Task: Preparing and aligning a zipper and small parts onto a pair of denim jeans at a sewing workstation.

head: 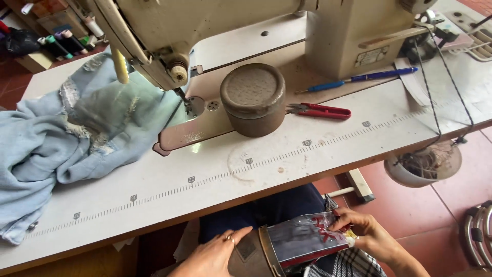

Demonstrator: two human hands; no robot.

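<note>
Below the table's front edge, on my lap, my right hand (370, 231) grips the end of a shiny dark packet (305, 237) with red markings, fingers pinching its right edge. My left hand (215, 254), a ring on one finger, rests flat beside a brown pouch or bag (249, 254) that the packet lies against. Both hands are well below the sewing machine (266, 31) on the white table (287, 159).
Light-blue ripped jeans (61, 138) lie bunched at the left under the needle. A round brown tin (253, 98), red thread snips (320, 110) and a blue pen (359, 78) sit on the table. A bowl of thread scraps (424, 163) hangs at the right; thread spools (61, 43) stand far left.
</note>
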